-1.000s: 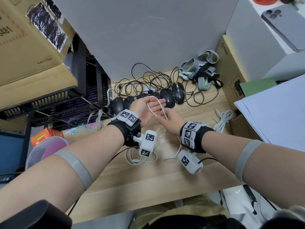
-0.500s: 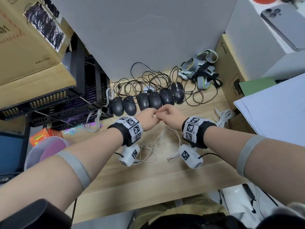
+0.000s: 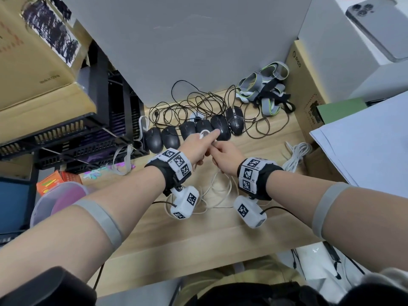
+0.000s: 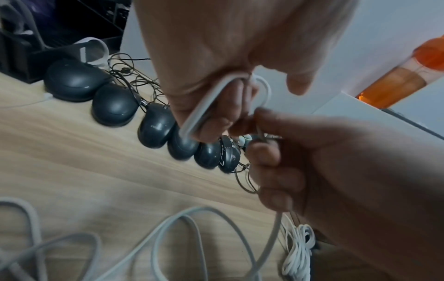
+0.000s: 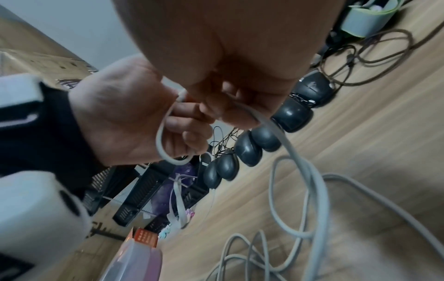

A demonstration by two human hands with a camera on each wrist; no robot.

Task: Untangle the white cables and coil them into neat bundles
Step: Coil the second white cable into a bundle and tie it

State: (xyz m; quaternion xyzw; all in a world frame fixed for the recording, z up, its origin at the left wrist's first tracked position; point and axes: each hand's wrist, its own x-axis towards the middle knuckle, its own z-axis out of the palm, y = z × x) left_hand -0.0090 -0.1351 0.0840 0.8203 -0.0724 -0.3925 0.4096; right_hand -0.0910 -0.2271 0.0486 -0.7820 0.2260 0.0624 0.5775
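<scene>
My left hand (image 3: 204,141) holds a small loop of the white cable (image 3: 204,134) wound round its fingers, just in front of the row of mice. In the left wrist view the cable loop (image 4: 204,106) passes under curled fingers (image 4: 216,121). My right hand (image 3: 217,152) touches the left one and pinches the same cable (image 5: 269,123) where it leaves the loop. The rest of the cable (image 3: 218,191) lies in slack tangled turns on the wooden table below both wrists. A second white cable bundle (image 3: 297,154) lies coiled at the right.
Several black mice (image 3: 187,131) with tangled dark cords (image 3: 198,102) line the back of the table (image 3: 198,235). Grey straps (image 3: 262,85) and a cardboard box (image 3: 302,89) stand at the right, black trays (image 3: 77,138) at the left, and a plastic tub (image 3: 59,199) at the near left.
A second ago my left palm lay open with the cable draped over it. The hands then closed together, and now the cable is looped round my left fingers, slightly farther forward.
</scene>
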